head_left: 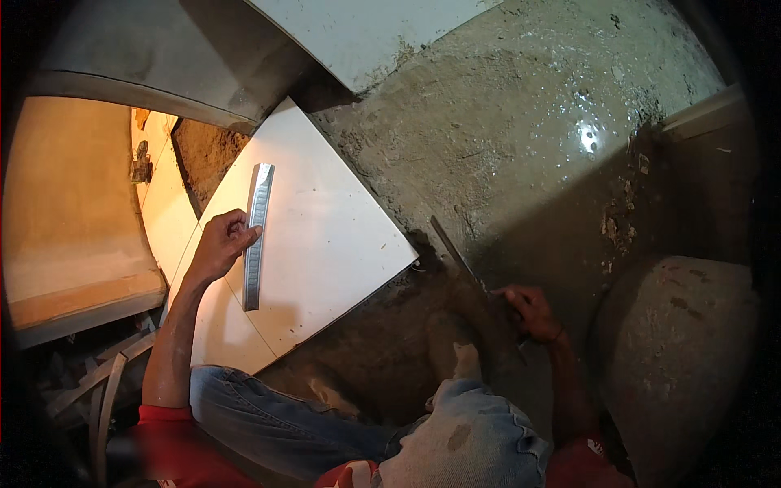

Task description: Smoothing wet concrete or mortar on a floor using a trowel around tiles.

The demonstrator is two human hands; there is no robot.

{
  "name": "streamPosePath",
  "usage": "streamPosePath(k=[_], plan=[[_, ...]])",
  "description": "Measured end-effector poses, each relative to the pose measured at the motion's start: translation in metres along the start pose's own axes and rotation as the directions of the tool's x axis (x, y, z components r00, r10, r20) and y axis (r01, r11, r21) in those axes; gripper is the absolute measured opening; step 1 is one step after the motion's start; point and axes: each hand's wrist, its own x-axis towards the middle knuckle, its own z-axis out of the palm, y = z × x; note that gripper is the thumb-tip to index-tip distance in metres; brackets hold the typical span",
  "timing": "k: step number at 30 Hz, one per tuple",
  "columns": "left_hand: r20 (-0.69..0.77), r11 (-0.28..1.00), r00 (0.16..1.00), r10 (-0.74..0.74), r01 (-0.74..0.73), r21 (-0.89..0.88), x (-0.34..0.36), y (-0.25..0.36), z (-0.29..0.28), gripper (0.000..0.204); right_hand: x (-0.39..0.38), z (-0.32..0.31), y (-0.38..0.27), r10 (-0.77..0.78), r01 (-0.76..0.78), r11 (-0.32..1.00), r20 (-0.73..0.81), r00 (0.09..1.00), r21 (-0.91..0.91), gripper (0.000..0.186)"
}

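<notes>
My left hand [220, 250] is closed on the middle of a short silver metal channel bar [254, 281], with the thumb on its face. The bar stretches over a large white tile [333, 228]; whether it touches the surface I cannot tell. Lower right, my right hand [530, 312] grips a flat trowel [457, 254], seen nearly edge-on, so its handle is mostly hidden. The blade slants past the tile's right corner, above dark wet mortar. A layer of wet grey mortar [480, 122] spreads beyond the tile.
Another white slab [366, 32] lies at the top. A brightly lit opening with a brown panel [81, 187] is at the left, with wooden strips [106, 390] below it. A rounded mortar-stained object [679, 350] stands at the right. My legs are bent beside the tile.
</notes>
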Motion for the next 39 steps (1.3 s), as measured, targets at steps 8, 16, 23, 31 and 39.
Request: streamPosePath(k=[8,16,23,31,39], plan=[[0.008,0.995,1.000,-0.004,0.005,-0.101,-0.005,0.008,-0.001,0.027,0.011,0.000,0.008,-0.115,0.120,0.978,0.039,0.993,-0.169,0.034],[-0.034,0.993,0.999,-0.033,0.028,-0.117,-0.005,0.009,-0.001,0.023,0.035,0.013,0.011,0.101,-0.089,0.989,0.102,0.990,-0.116,0.034],[0.040,0.993,0.999,-0.021,0.025,-0.114,0.002,0.017,0.004,0.027,0.047,0.022,-0.006,0.016,0.010,0.991,0.187,0.982,-0.136,0.034],[0.014,0.996,1.000,0.014,-0.012,-0.084,0.014,0.022,0.015,0.024,0.101,0.042,-0.015,-0.132,0.157,0.983,0.226,0.965,-0.096,0.037],[0.009,0.995,1.000,-0.028,0.028,-0.100,0.017,0.017,0.013,0.025,0.140,0.030,-0.057,-0.144,0.146,0.989,0.135,0.980,-0.003,0.035]])
